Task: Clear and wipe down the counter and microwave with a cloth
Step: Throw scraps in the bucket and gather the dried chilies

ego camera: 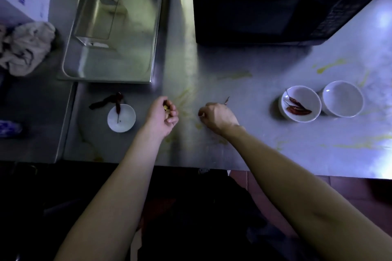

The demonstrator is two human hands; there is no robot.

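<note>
A: Left hand (162, 115)?
B: Grip curled round small yellowish bits (166, 108), above the tabletop (244, 133).
A: Right hand (218, 116)?
B: Pinching a thin stem (227, 100), pointing up-right toward the microwave (265, 6).
A: Cloth (25, 46)?
B: Crumpled, far left, no clear long axis.

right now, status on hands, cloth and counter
Left hand closed on small yellowish bits; right hand pinching scraps off the counter. Cloth untouched, far left. Three bowls, chillies, yellow smears not yet cleared.
</note>
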